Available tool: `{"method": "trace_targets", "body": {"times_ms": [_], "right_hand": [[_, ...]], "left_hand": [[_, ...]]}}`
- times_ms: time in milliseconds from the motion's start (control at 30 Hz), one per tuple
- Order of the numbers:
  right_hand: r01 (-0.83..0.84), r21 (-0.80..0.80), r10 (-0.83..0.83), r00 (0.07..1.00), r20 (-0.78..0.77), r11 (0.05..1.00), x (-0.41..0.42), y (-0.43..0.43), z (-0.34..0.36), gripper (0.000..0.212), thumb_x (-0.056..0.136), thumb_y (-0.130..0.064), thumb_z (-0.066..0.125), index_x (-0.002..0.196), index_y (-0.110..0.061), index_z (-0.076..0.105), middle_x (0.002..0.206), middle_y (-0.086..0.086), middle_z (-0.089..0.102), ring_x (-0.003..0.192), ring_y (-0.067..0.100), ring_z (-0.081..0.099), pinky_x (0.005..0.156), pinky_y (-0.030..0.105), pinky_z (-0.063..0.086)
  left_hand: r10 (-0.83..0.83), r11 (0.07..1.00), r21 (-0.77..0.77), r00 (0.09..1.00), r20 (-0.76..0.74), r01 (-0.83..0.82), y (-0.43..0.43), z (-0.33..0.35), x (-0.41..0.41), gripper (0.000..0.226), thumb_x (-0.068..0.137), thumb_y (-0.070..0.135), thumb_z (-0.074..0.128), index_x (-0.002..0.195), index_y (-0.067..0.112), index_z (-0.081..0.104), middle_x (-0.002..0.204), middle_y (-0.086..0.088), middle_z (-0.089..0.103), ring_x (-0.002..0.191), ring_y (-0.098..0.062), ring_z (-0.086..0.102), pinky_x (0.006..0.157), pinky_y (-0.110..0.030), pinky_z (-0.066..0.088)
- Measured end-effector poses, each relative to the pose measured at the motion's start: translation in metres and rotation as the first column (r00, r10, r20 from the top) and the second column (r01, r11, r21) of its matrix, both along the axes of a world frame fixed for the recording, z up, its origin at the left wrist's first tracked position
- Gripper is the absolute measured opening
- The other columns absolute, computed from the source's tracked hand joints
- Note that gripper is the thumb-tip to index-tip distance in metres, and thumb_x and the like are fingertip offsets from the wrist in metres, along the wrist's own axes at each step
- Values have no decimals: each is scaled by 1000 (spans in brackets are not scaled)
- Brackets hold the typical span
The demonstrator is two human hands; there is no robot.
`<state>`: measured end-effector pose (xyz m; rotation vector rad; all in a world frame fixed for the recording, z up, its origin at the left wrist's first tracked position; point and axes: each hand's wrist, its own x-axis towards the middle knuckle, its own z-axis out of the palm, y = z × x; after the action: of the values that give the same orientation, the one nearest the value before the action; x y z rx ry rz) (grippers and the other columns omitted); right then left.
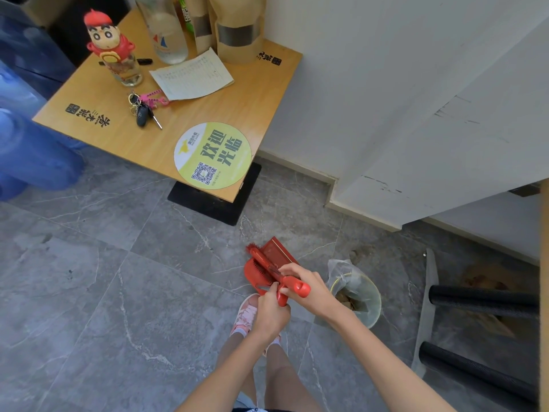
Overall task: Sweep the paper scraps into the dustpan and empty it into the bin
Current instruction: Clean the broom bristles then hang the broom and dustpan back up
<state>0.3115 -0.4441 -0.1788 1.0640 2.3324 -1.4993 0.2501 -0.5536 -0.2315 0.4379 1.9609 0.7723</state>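
Where the wooden surface (124, 135) stands well beyond and to the left of both grips, it carries a cartoon-figure bottle (114, 49), a bunch of keys (144, 110), a printed sheet (193, 75) and a round yellow sticker (212, 156). Above the grey tiled floor (104, 278), the left grip (271, 315) has its fingers curled tight round the handle of the red dustpan (277, 252), whose pan juts forward from it. A red brush (261, 271) lies along the pan, bristles against it. Just right of the left grip, the right grip (309, 285) wraps round the brush's handle, whose rounded end shows past the fingers. Right of that grip, near it and lower, stands the bin (375, 304), lined with a clear bag, with brownish litter inside.
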Motion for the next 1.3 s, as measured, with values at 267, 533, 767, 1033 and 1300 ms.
{"method": "trace_targets", "body": {"times_ms": [267,533,767,1033,1300], "right_hand": [[19,81,-16,999,-28,997,3,16,12,33,77,-3,63,106,-19,67,93,-12,69,89,3,63,84,17,44],[57,179,-38,994,-106,982,-7,48,50,28,81,-5,64,108,-13,67,107,-8,70,101,-1,61,95,21,45],[170,212,-116,963,-244,962,-24,89,119,26,83,-4,63,106,-14,67,105,-1,73,96,1,66,95,26,50],[283,228,-166,890,-425,932,-31,128,209,35,81,-2,66,114,-15,66,106,0,72,100,11,66,97,38,51],[314,143,-174,788,-590,939,-29,139,274,33,80,-8,72,110,-19,62,108,1,69,108,15,63,100,38,49]], "left_hand": [[-67,993,92,997,-49,72,14,26,-17,21,79,13,61,97,22,66,72,4,68,66,-12,62,54,-14,41],[-189,959,197,979,-82,202,48,86,-49,13,74,8,55,79,16,65,61,11,60,56,1,57,50,-9,36],[-309,927,177,941,-139,330,96,160,-81,11,65,9,65,75,15,65,66,2,60,60,-13,57,54,-23,44],[-402,888,145,889,-218,437,151,262,-112,18,68,8,73,85,3,67,65,-8,56,51,-18,51,49,-24,42],[-558,759,108,728,-398,642,179,351,-139,33,74,11,74,103,3,61,78,-10,58,61,-15,54,50,-21,47]]}}
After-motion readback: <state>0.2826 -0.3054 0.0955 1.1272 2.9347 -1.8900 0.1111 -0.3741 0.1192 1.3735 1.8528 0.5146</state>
